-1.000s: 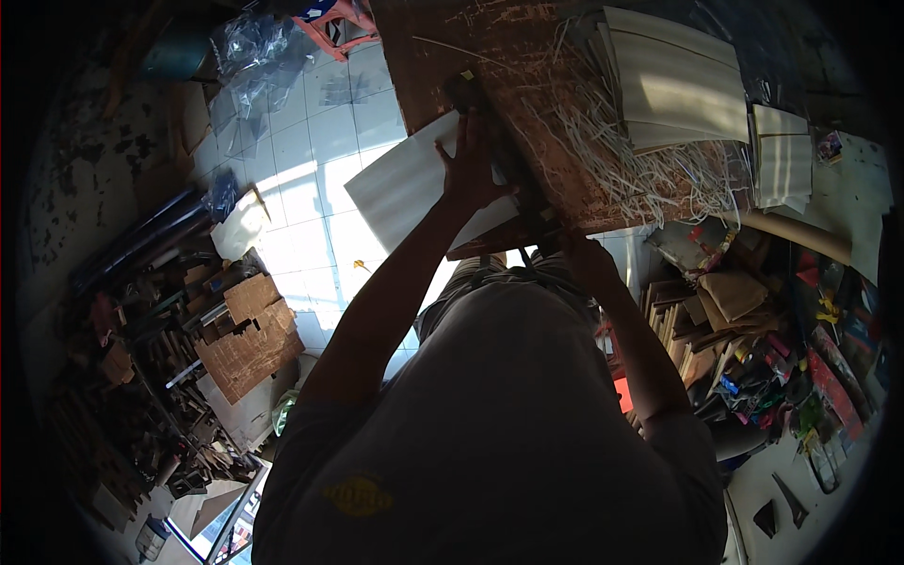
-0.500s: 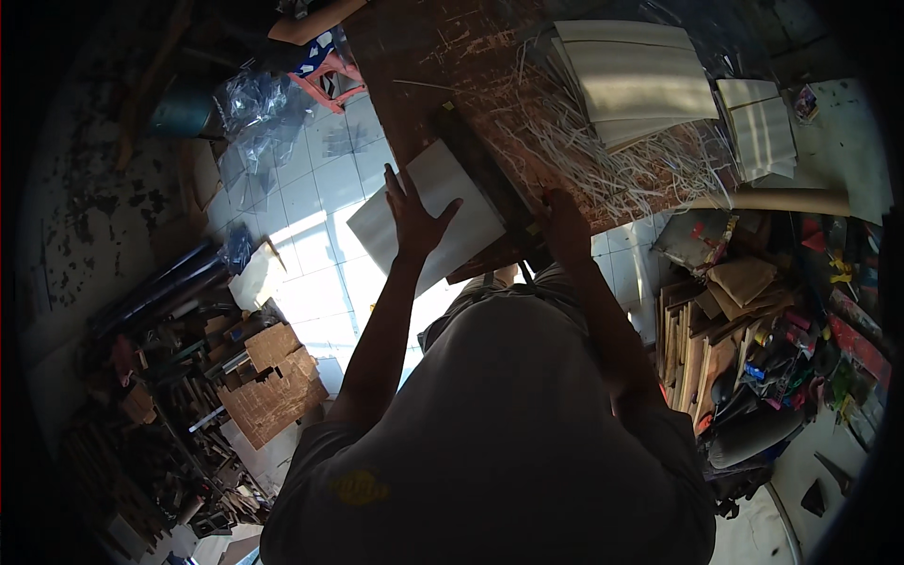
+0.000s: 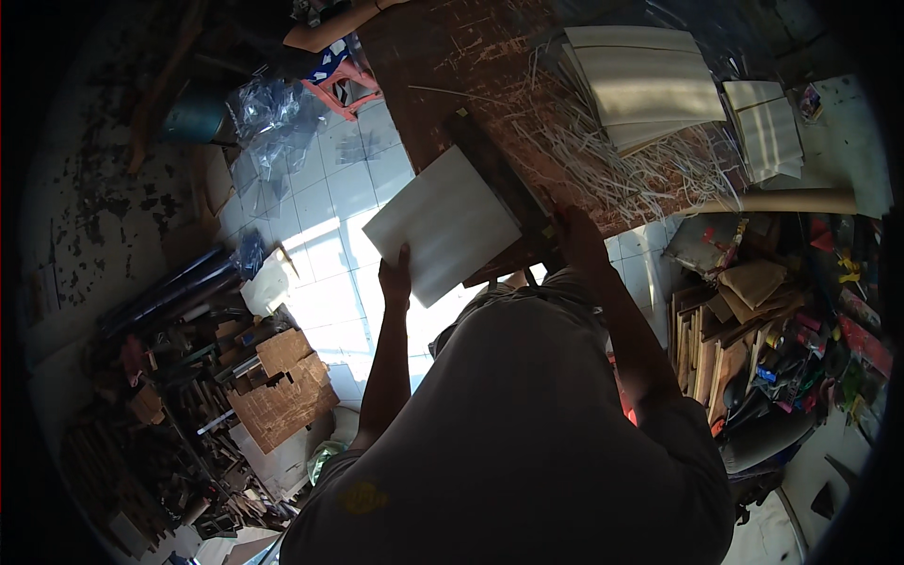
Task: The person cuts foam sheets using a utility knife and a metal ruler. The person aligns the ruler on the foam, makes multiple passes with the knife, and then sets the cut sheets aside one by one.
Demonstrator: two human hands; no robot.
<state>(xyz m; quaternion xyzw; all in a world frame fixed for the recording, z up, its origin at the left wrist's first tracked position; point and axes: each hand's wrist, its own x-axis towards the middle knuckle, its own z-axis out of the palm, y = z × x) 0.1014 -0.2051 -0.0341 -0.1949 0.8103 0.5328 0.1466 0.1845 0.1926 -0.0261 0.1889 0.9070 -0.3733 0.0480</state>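
Note:
A pale rectangular sheet, or a thin stack of sheets (image 3: pixel 447 221), lies at a slant over the table's near left edge, partly jutting out past it. My left hand (image 3: pixel 396 278) is closed on its lower left edge, the thumb on top and the other fingers hidden underneath. Along the sheet's right side runs a long dark straight bar (image 3: pixel 499 169) with yellowish marks at its ends. My right hand (image 3: pixel 579 237) is beside the bar's near end, fingers curled in shadow; what they hold is too dark to make out.
Thin pale offcut strips (image 3: pixel 612 174) litter the brown worn table (image 3: pixel 428 56). Larger pale sheets (image 3: pixel 645 80) are stacked at the far right. Another person's arm (image 3: pixel 334 28) rests near a pink stool (image 3: pixel 347 92). Scrap boards (image 3: pixel 282 391) and upright cardboard pieces (image 3: pixel 697 348) flank me.
My left hand has gone from lying spread on top of the sheet to gripping its lower left edge. My right hand stays by the bar's near end. The view has shifted slightly.

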